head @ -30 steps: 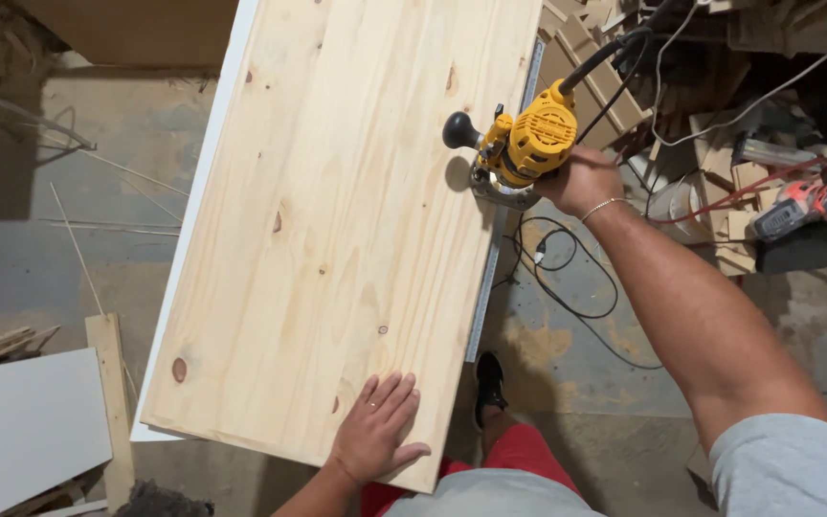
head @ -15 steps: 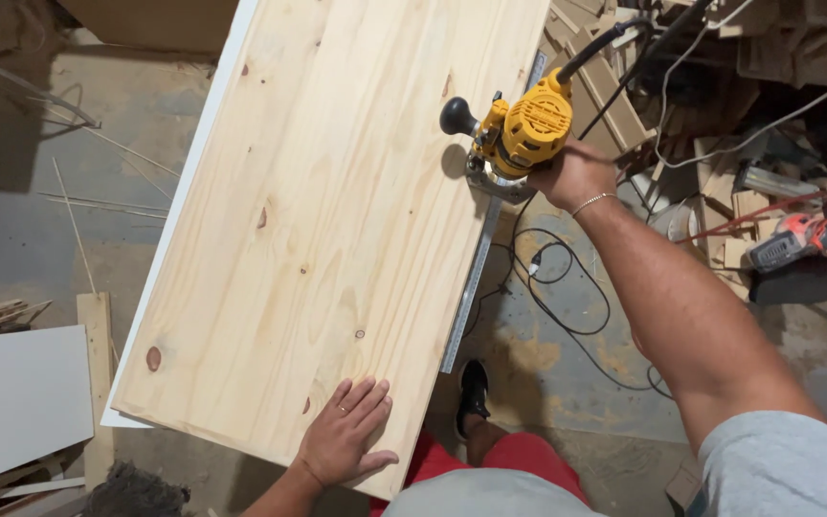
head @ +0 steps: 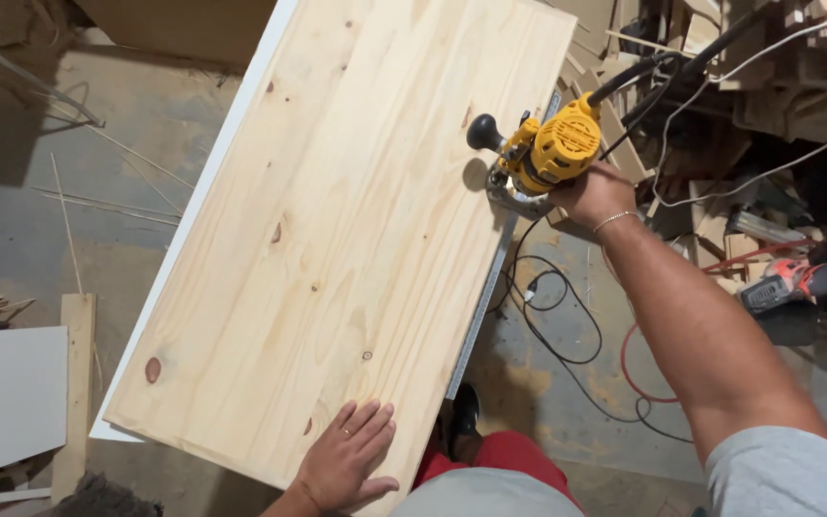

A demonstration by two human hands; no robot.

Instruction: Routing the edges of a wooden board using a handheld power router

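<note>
two hands are at work on a big wooden board (head: 337,239). the right hand (head: 593,196) grips a yellow router (head: 538,158) at the board's right edge. the left hand (head: 345,460) lies flat, fingers spread, on the near corner

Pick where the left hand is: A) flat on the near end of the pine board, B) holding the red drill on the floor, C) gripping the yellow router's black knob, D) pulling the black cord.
A: the left hand lies palm down, fingers spread, on the near end of the pine board, while the right hand holds the yellow router at the board's right edge.
</note>
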